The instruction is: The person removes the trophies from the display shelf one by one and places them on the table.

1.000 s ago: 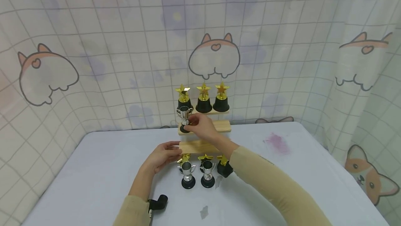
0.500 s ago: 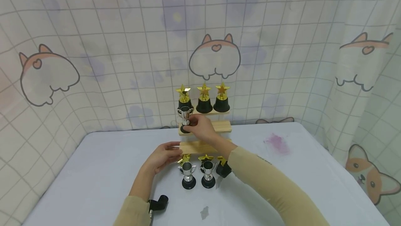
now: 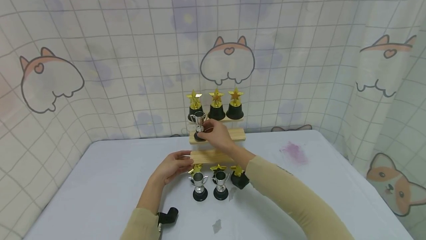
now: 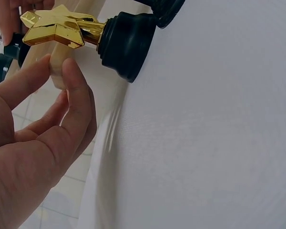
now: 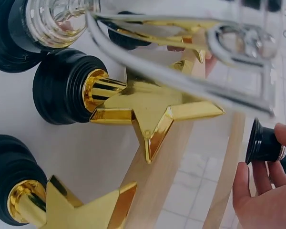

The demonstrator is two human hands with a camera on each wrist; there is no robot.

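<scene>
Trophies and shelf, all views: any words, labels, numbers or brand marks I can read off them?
None: no text shows on the silver cup trophy in the right hand, the gold star trophies, the wooden shelf or the cartoon backdrop.

a white table (image 3: pixel 100 181) carries a stepped wooden stand (image 3: pixel 213 156), 2 silver cups (image 3: pixel 209 184) and 3 gold stars (image 3: pixel 217 168).

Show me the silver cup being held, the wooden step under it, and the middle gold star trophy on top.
silver cup (image 3: pixel 199 118), head view, its bowl.
wooden step (image 3: pixel 237 134), head view, bare right end.
middle gold star trophy (image 3: pixel 216 112), head view, black base.
</scene>
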